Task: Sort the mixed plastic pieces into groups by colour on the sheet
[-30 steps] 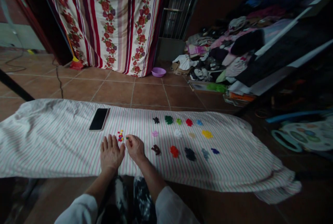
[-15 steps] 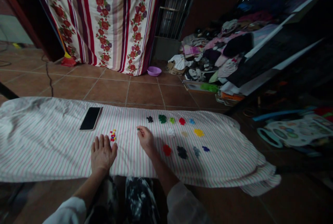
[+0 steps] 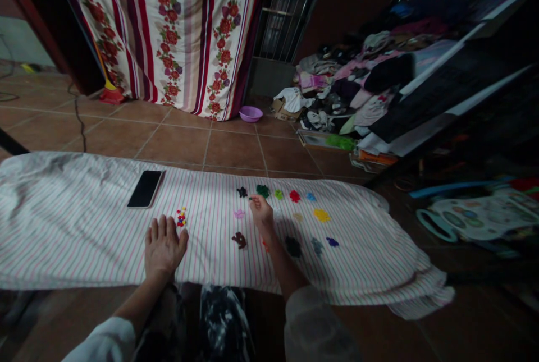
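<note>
My left hand (image 3: 163,247) lies flat on the striped cloth (image 3: 101,227), fingers spread, just below a small cluster of red, yellow and blue pieces (image 3: 181,217). My right hand (image 3: 261,213) is pinched on a small dark green piece (image 3: 251,198), close below the dark green pile (image 3: 263,191). Around it sit a black pile (image 3: 241,192), a pink pile (image 3: 240,214) and a brown pile (image 3: 240,240). My right hand and forearm partly cover the white pile (image 3: 276,215) and the orange-red pile (image 3: 265,245). The tiny pieces' exact kind cannot be made out.
A phone (image 3: 145,189) lies on the cloth's left part. Light green (image 3: 278,195), red (image 3: 294,196), yellow (image 3: 321,215), dark (image 3: 293,246) and blue (image 3: 332,242) piles are at the right. Beyond are a purple basin (image 3: 251,114) and heaped clothes (image 3: 349,81).
My right hand has moved right and slightly away from me with the small dark green piece, uncovering the pink and brown piles. My left hand has stayed nearly in place.
</note>
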### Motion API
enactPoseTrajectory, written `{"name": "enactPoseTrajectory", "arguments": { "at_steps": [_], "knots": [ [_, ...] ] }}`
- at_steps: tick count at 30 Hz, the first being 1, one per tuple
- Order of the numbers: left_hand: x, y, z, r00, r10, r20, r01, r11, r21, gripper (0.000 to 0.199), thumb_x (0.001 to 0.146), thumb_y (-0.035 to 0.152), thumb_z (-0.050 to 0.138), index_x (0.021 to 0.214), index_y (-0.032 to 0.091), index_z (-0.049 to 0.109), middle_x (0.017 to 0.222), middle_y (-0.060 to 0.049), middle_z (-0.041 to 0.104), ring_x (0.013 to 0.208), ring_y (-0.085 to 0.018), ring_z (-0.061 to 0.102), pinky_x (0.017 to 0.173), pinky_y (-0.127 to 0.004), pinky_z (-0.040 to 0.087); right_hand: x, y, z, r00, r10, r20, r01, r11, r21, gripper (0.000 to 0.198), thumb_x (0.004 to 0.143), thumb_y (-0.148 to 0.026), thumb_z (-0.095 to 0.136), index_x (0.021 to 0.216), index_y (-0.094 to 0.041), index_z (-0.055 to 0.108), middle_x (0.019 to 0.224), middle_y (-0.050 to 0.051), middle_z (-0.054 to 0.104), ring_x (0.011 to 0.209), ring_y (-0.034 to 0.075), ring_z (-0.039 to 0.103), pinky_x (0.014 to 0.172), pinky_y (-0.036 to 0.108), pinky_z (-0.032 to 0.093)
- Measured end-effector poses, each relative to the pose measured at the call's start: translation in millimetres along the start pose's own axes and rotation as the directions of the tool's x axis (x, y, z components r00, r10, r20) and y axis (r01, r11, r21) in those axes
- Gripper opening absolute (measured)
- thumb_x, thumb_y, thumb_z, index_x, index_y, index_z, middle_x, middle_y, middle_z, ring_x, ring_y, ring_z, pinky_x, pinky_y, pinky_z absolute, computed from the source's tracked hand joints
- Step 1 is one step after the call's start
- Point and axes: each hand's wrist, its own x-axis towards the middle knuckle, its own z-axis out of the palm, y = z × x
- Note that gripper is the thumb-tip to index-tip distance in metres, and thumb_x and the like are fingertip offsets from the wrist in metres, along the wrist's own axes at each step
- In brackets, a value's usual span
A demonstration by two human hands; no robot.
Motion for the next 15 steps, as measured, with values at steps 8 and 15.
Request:
{"name": "enactPoseTrajectory", "arguments": {
  "at_steps": [8, 15],
  "knots": [
    [-0.3, 0.7, -1.4, 1.0, 0.006, 0.008, -0.007, 1.0, 0.019, 0.067, 0.09, 0.044, 0.039, 0.138, -0.001, 0.053, 0.148, -0.025, 0.049, 0.144, -0.041, 0.036, 0.117, -0.052, 0.029, 32.7, 16.1, -18.8, 0.998, -0.013, -0.065, 0.009, 0.998, -0.058, 0.023, 0.078, -0.027, 0.051, 0.093, -0.022, 0.067, 0.09, 0.005, 0.074, 0.083, 0.019, 0.07, 0.079, 0.032, 0.056],
    [-0.4, 0.8, 0.4, 1.0, 0.001, 0.01, -0.001, 1.0, 0.018, 0.067, 0.09, 0.044, 0.039, 0.139, 0.0, 0.052, 0.148, -0.025, 0.049, 0.144, -0.041, 0.036, 0.117, -0.053, 0.03, 79.0, 21.3, -39.5, 0.999, -0.004, -0.051, -0.013, 0.943, -0.333, 0.021, 0.081, -0.018, 0.052, 0.09, -0.022, 0.07, 0.089, 0.005, 0.075, 0.082, 0.019, 0.069, 0.081, 0.032, 0.052]
  ]
}}
